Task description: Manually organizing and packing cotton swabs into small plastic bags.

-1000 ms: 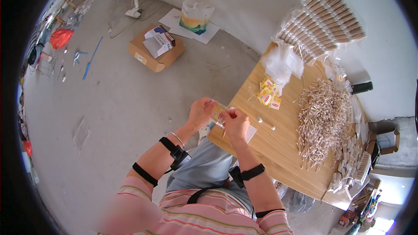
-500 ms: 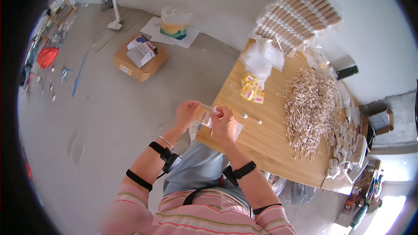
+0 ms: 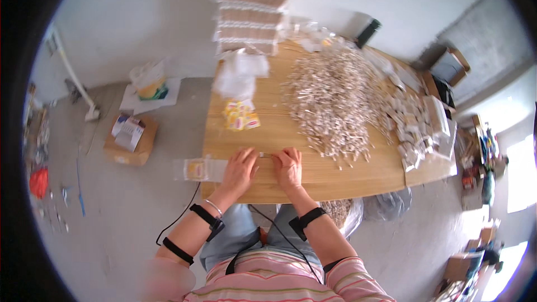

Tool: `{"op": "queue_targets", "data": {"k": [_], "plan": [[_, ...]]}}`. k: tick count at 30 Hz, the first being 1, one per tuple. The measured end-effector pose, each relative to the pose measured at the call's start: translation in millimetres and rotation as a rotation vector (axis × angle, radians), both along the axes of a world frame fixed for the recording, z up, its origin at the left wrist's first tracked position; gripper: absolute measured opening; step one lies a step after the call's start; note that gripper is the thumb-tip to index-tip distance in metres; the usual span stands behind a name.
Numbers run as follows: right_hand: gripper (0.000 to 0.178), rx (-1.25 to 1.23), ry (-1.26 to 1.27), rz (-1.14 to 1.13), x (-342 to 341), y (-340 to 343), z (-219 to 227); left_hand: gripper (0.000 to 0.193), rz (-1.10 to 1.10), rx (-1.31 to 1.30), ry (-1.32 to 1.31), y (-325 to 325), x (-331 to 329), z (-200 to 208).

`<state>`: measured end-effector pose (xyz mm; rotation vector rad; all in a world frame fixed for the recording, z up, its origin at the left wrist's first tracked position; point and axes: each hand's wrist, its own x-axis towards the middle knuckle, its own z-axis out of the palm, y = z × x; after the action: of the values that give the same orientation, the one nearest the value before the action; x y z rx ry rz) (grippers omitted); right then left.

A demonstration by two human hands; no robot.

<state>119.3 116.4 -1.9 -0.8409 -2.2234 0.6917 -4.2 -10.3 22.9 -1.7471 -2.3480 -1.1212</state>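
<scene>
A few cotton swabs (image 3: 266,155) lie crosswise between my hands at the near side of the wooden table (image 3: 268,182). My left hand (image 3: 240,169) has its fingers bent and pressed together at their left end. At the other end, my right hand (image 3: 288,168) pinches them with its fingertips. Left of my left hand, a clear plastic bag with a yellow card (image 3: 196,169) in it lies at the table's left edge, partly hanging over. A small pile of yellow cards (image 3: 240,116) sits farther back.
A large heap of loose cotton swabs (image 3: 335,98) covers the table's middle right. Clear bags (image 3: 241,72) and stacked packed swabs (image 3: 249,8) stand at the back. White packs (image 3: 411,126) crowd the right end. A cardboard box (image 3: 134,148) sits on the floor at left.
The bag with the yellow card has left both hands and lies at the table's left edge. My hands moved onto the table to the loose swabs. The view turned right.
</scene>
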Motion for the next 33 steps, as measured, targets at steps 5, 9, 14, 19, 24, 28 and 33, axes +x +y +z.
{"op": "queue_targets", "data": {"k": [5,9,14,19,24,28,33], "plan": [[0.029,0.062,-0.107,-0.232,59,21,17,0.020,-0.084,0.002,-0.054,49,40,-10],[0.037,0.012,-0.213,-0.617,94,53,22,0.018,-0.196,-0.052,0.061,55,47,-3],[0.028,-0.009,-0.206,-0.527,71,56,8,0.022,-0.251,-0.049,0.113,53,44,-5],[0.018,0.005,-0.171,-0.384,46,33,4,0.026,-0.240,-0.076,0.043,54,43,-9],[0.013,0.053,-0.169,-0.152,40,18,11,0.027,-0.219,-0.038,0.033,55,40,-9],[0.013,0.120,-0.179,-0.271,52,47,11,0.023,-0.220,-0.070,0.046,55,42,-9],[0.027,0.114,-0.169,-0.623,60,63,2,0.021,-0.202,-0.043,0.072,54,44,-11]]}}
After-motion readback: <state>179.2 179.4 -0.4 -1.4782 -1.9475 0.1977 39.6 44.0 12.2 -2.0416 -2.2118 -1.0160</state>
